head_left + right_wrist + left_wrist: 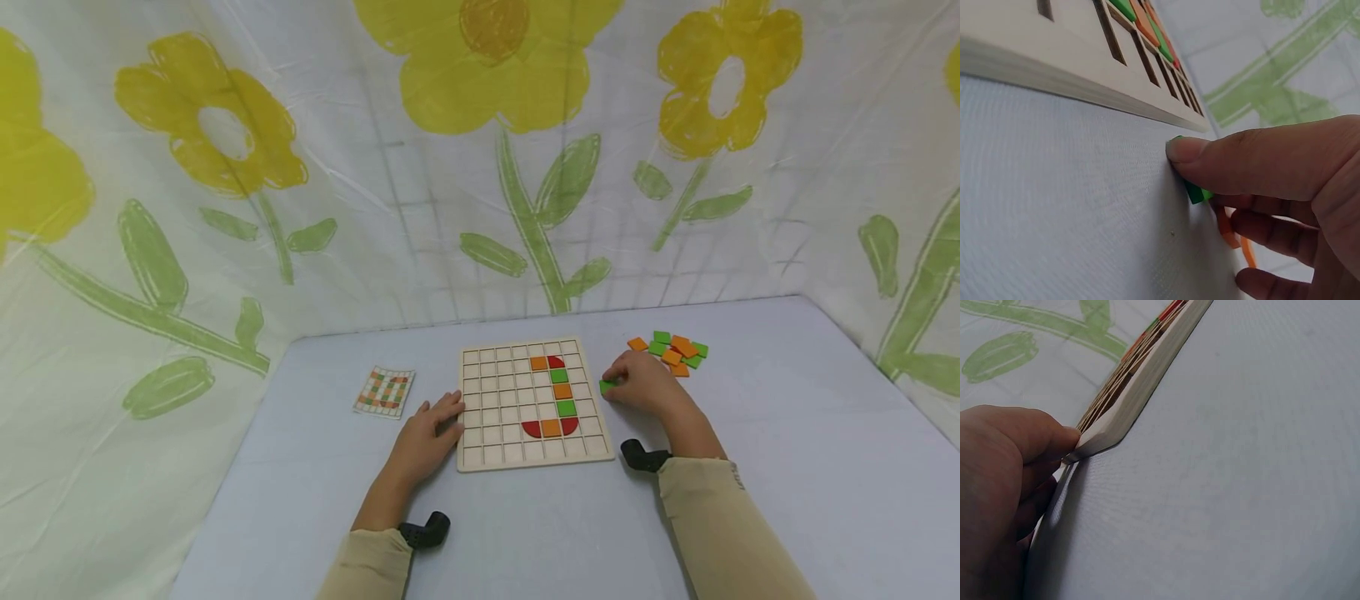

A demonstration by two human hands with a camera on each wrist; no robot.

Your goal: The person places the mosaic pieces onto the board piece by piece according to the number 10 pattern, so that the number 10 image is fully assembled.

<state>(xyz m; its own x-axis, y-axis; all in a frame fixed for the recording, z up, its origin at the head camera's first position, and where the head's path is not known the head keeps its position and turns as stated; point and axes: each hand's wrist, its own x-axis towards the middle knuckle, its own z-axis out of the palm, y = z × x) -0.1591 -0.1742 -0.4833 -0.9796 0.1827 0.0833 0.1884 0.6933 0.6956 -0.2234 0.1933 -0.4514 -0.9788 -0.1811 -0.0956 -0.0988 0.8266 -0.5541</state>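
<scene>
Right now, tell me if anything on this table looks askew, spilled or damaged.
Nothing stands out. The board lies flat, its tiles seated in cells. The spare tiles sit in a loose heap. The left hand steadies the board; the right hand pinches a green tile.

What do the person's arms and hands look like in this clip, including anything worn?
Both hands are bare: the left hand and right hand show no gloves, rings or markings. Each forearm wears a long beige sleeve, left sleeve and right sleeve. A small black camera mount sits at each wrist, left mount and right mount. No cables are visible.
</scene>
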